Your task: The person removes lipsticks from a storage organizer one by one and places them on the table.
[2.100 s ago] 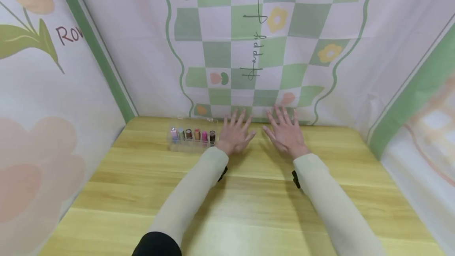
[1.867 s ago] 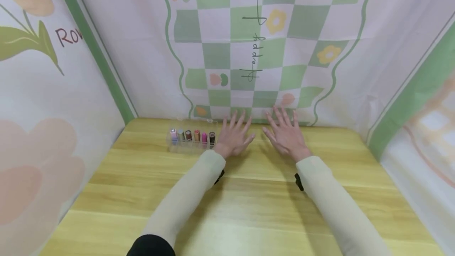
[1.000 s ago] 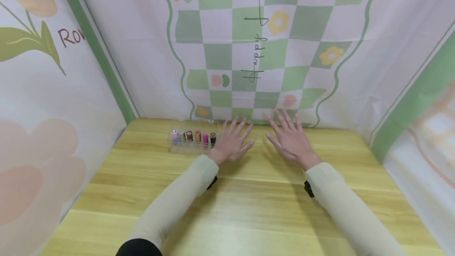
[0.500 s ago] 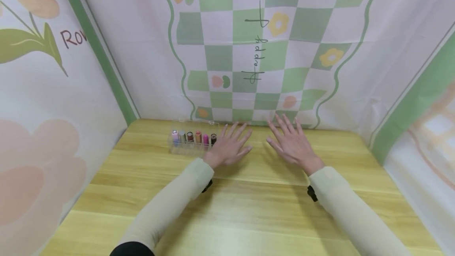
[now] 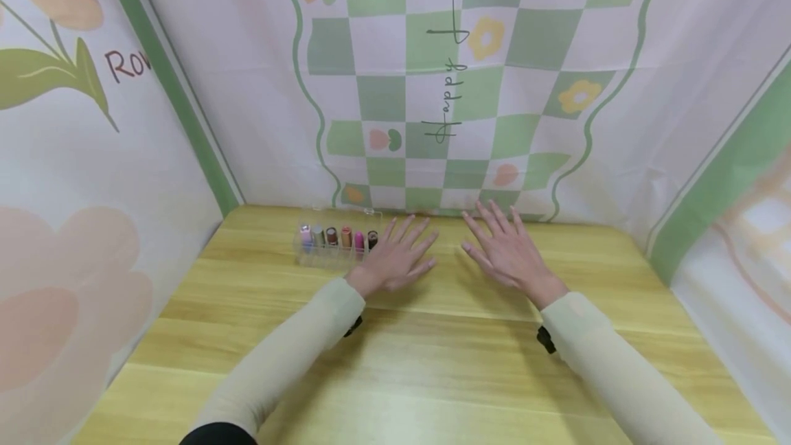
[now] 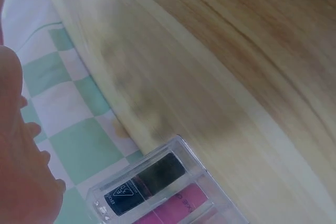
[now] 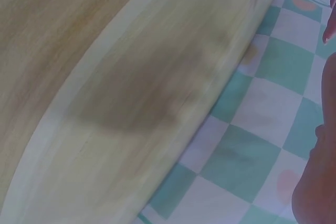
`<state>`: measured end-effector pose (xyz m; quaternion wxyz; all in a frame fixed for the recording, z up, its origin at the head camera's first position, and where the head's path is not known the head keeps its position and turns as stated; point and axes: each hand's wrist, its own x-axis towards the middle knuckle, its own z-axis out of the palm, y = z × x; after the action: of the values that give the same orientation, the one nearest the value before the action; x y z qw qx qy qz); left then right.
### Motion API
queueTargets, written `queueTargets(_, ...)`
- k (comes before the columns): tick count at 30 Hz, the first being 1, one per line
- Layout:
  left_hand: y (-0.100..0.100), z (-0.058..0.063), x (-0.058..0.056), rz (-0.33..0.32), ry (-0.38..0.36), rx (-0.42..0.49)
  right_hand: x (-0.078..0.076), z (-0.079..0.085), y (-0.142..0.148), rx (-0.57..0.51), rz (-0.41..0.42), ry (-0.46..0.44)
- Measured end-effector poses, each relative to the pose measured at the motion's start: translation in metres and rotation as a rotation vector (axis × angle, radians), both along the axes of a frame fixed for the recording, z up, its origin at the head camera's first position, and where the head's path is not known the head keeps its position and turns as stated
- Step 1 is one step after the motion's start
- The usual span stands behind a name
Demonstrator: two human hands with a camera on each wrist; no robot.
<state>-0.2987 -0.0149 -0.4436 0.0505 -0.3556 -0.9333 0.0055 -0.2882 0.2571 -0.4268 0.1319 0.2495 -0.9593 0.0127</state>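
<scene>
My left hand [image 5: 395, 257] is palm down over the back of the table, fingers straight and spread, holding nothing. Just left of it stands a clear plastic case [image 5: 334, 259] with several lipsticks in a row, among them a pink lipstick [image 5: 360, 241]. The hand overlaps the case's right end in the head view. From the left wrist, a black tube [image 6: 147, 183] and the pink one show through the case wall. My right hand [image 5: 509, 254] is likewise palm down with spread fingers, nothing in it. Its shadow falls on the wood in the right wrist view.
The wooden table [image 5: 420, 369] runs back to a hanging cloth [image 5: 426, 95] with green and white checks, right behind the fingertips. More printed cloth [image 5: 74, 239] hangs along the left side, and another green-banded cloth [image 5: 723, 225] along the right.
Both hands have drawn back a little from the rear cloth toward the person. The wrists and forearms have spread farther apart. The lipstick case has stayed in place.
</scene>
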Motion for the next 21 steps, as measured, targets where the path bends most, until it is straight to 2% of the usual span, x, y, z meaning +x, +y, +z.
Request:
queueTargets(9,-0.009,0.002,0.009,-0.027,-0.008,0.003,0.008,0.002,-0.004,-0.025,0.031,0.007)
queueTargets(16,-0.015,0.002,0.015,-0.057,0.04,-0.014,0.011,0.001,-0.005,-0.038,0.032,0.02)
queueTargets(21,-0.02,0.001,0.019,-0.084,0.046,-0.002,0.014,0.002,-0.007,-0.049,0.032,-0.003)
